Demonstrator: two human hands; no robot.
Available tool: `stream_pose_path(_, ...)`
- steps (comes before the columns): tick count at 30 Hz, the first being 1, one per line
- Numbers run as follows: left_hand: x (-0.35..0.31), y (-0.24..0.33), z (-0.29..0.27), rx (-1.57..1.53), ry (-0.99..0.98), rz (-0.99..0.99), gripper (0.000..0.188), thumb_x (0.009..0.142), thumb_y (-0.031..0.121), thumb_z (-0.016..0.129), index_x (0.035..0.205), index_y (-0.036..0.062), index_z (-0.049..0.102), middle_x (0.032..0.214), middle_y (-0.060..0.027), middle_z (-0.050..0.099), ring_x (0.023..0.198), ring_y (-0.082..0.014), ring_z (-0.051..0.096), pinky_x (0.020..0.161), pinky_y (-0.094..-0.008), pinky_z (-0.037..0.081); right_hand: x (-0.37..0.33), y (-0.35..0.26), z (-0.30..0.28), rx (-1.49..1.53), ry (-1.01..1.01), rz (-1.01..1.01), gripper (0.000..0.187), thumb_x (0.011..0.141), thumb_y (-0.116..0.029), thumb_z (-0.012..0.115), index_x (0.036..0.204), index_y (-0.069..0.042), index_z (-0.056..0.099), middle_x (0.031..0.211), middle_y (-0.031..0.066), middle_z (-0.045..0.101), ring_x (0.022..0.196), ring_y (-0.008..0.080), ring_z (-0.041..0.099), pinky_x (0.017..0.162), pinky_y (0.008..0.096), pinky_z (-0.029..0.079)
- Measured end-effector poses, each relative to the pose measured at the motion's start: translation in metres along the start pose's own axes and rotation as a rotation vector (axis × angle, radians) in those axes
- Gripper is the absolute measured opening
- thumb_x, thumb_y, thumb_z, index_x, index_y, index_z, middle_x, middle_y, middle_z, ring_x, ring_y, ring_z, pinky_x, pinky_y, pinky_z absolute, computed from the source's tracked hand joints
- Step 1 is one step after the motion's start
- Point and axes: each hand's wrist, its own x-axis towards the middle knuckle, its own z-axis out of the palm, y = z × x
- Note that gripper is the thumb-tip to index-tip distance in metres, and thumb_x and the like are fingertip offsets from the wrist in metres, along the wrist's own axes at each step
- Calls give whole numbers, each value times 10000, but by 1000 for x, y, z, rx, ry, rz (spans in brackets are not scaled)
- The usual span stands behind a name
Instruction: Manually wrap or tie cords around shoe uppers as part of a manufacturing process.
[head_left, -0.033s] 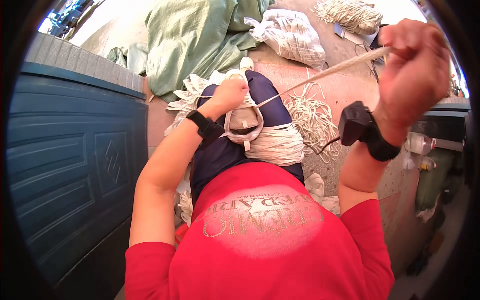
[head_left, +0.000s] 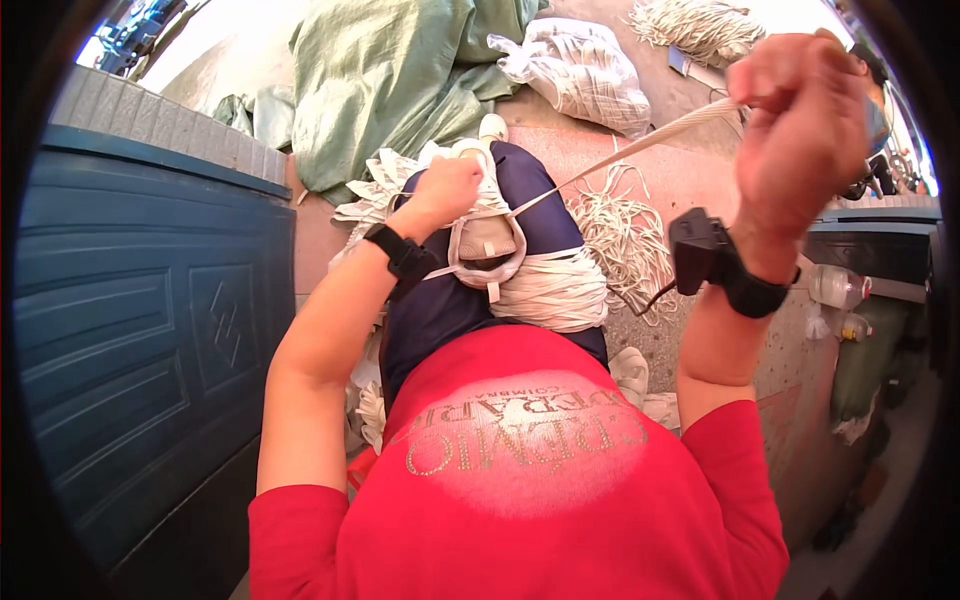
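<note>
A pale beige shoe (head_left: 488, 238) rests on my lap between my thighs, its padded opening facing me. Over the shoe's front part, my left hand (head_left: 447, 192) is closed with the knuckles up; what its fingers grip is hidden beneath them. From the shoe a flat cream shoelace (head_left: 655, 138) runs taut, up and to the right. Its far end is in my right hand (head_left: 805, 140), raised high and closed, slightly blurred. Across my right thigh lies a bundle of cream shoelaces (head_left: 555, 290). More pale pieces (head_left: 375, 195) are heaped beside my left leg.
Loose laces (head_left: 625, 235) spread on the ground right of my leg. Ahead are a green tarp (head_left: 385, 90), a white plastic sack (head_left: 585, 75) and another lace pile (head_left: 695, 30). A blue panelled door (head_left: 150, 330) borders the left; plastic bottles (head_left: 838, 287) stand right. A person (head_left: 875, 110) shows far right.
My right hand has shifted left, still holding the shoelace, which is now shorter between hand and shoe. My left hand has moved slightly left. A person now shows behind my right hand.
</note>
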Motion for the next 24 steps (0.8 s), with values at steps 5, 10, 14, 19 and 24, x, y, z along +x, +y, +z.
stream_pose_path(5, -31, -31, -11, 209, 32, 24, 207, 821, 183, 494, 884, 59, 646, 832, -104, 638, 862, -335, 531, 815, -398, 412, -55, 63, -6, -4, 36, 457, 173, 913, -216, 474, 910, -46, 508, 617, -34, 425, 471, 1, 316, 399, 166, 280)
stream_pose_path(10, -49, -4, -43, 427, -177, 93, 194, 784, 173, 525, 923, 79, 622, 823, -63, 615, 831, -277, 505, 761, -373, 401, -136, 112, 6, -314, -662, 793, 156, 851, -154, 553, 850, -1, 577, 774, -11, 552, 739, 63, 486, 672, 215, 415)
stream_pose_path(14, -74, 7, -41, 845, 74, 591, 166, 704, 123, 522, 834, 65, 607, 675, -35, 523, 771, -194, 492, 672, -323, 378, -202, 125, 12, -599, -988, 751, 193, 786, -222, 553, 769, -34, 593, 668, 151, 581, 620, 275, 567, 591, 369, 455)
stream_pose_path(19, -96, -21, -38, 948, 174, 505, 182, 709, 120, 525, 861, 51, 597, 617, -22, 505, 716, -178, 501, 641, -297, 373, -229, 141, 34, -765, -817, 548, 171, 789, -193, 513, 741, -38, 569, 682, 167, 589, 662, 344, 588, 604, 426, 460)
stream_pose_path(24, -104, -22, -27, 859, 355, 401, 172, 719, 115, 541, 869, 52, 595, 606, -41, 519, 687, -199, 518, 624, -314, 383, -231, 156, 54, -973, -811, 402, 151, 778, -181, 532, 766, -31, 548, 664, 148, 591, 586, 293, 597, 536, 387, 470)
